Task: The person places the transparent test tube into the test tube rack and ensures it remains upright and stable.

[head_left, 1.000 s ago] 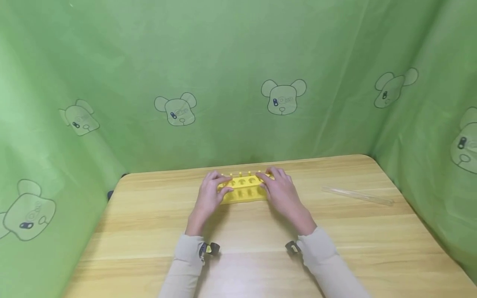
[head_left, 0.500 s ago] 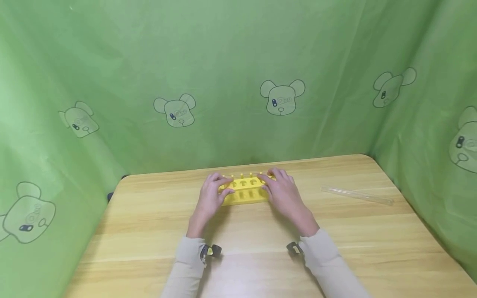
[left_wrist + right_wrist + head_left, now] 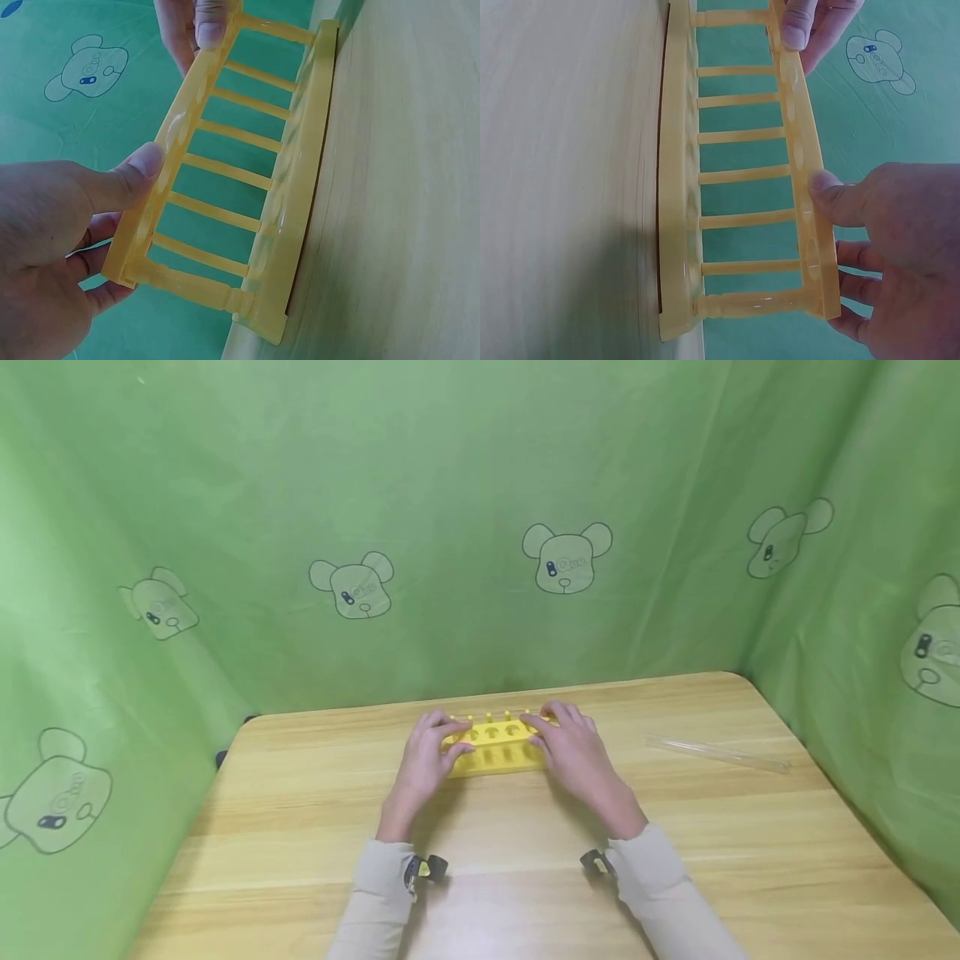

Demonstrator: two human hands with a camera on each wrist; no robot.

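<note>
A yellow test tube rack (image 3: pixel 495 758) stands upright toward the back of the table, with round holes in its top bar and a row of thin pegs along its far side. My left hand (image 3: pixel 424 755) grips the left end of the top bar, thumb on the near side and fingers behind. At the other end my right hand (image 3: pixel 573 752) holds the bar the same way. Both wrist views show the rack's top bar (image 3: pixel 169 161) pinched between thumb and fingers, and its base (image 3: pixel 676 180) down at the tabletop. The fingers behind the bar are partly hidden.
A clear glass tube (image 3: pixel 717 753) lies on the wooden table (image 3: pixel 300 810) to the right of the rack. Green curtains (image 3: pixel 465 460) printed with bear heads stand close behind the table and along both sides.
In the head view the rack and both hands sit slightly lower and further right than before; the curtain prints shift slightly as well. Both hands keep their hold.
</note>
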